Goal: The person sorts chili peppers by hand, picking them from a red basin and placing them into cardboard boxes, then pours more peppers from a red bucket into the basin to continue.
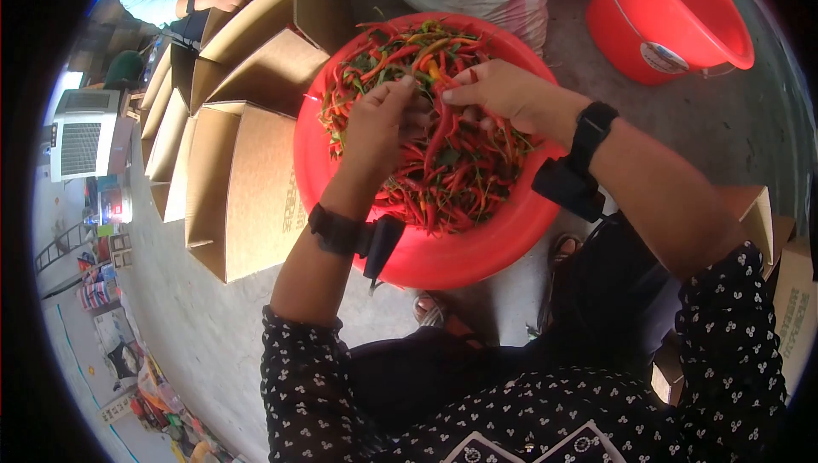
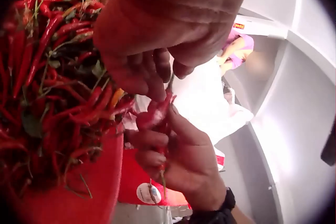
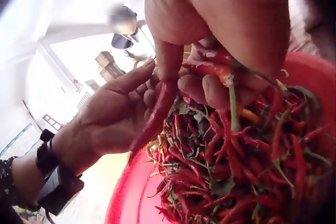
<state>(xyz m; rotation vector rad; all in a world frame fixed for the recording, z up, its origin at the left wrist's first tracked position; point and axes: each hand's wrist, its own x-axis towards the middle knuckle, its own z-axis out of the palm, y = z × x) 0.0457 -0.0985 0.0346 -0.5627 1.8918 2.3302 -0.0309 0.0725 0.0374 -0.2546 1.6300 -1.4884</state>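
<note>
Cardboard boxes (image 1: 247,182) stand at nine o'clock of the red basin (image 1: 477,246) heaped with chillies (image 1: 460,182). Over its middle the left hand (image 1: 379,126) pinches the top of one long red chilli (image 1: 439,135); the right hand (image 1: 498,88), at one o'clock of the left hand, has its grip curled round the same chilli. A red bucket (image 1: 673,20) stands at two o'clock of the basin.

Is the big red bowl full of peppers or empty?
Full: the red bowl is heaped with red chillies.
</note>
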